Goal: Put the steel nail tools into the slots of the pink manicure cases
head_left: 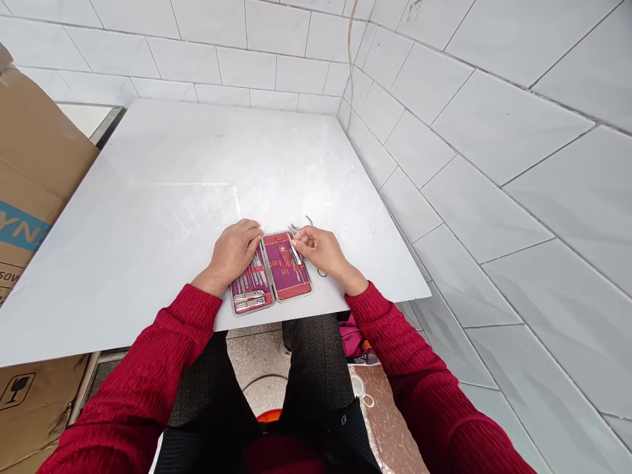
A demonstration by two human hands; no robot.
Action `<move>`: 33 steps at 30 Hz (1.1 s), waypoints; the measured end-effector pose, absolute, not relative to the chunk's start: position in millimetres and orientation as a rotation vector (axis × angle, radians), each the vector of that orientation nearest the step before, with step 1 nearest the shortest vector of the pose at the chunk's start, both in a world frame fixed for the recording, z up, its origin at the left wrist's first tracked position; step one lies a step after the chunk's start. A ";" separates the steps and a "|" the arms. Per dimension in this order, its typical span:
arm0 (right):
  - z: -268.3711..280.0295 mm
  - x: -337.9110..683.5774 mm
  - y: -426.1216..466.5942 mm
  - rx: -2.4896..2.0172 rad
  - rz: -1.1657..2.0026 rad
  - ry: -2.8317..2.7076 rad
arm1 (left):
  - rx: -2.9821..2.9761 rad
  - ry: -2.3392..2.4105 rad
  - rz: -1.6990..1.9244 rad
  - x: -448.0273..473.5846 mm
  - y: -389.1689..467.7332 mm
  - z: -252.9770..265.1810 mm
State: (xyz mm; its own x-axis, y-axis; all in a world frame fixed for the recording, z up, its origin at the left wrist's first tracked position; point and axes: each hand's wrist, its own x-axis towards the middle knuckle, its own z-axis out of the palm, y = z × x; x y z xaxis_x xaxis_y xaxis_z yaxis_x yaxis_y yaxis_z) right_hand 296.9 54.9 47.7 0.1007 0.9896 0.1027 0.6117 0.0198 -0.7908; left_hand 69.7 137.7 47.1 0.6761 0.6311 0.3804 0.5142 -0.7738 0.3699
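Note:
A manicure case with a red and purple lining lies unfolded near the table's front edge. Its left half holds two nail clippers and several slim metal tools. My left hand rests over the upper left edge of the case, its fingers bent around that side. Over the right half, my right hand is closed in a pinch on a slim metal manicure tool, whose exact kind I cannot make out. Beyond the right hand, partly hidden by it, lie loose metal tools with curved handles.
The white table meets tiled walls at the back and right. Cardboard boxes stand at the left. A thin cable hangs in the corner. Below the table edge are my legs and a pink bag.

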 end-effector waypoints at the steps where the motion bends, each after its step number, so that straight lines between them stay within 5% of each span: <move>1: 51.8 294.7 54.8 -1.718 0.608 -1.614 | 2.658 0.923 0.736 69.6 137.8 46.9; 9: 66.8 281.1 70.6 -1.888 0.287 -1.835 | 2.651 0.925 0.768 69.7 138.1 44.2; 33: 39.7 289.3 58.4 -1.656 0.603 -1.537 | 2.650 0.909 0.766 69.8 137.9 43.6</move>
State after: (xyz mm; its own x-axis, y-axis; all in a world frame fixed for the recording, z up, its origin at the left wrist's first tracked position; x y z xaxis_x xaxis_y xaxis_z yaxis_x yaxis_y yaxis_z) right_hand 289.3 58.4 39.7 0.1556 0.9741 0.1640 0.6029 0.0378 -0.7969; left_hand 69.8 137.9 43.6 0.6696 0.6250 0.4012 0.5013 -0.7789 0.3768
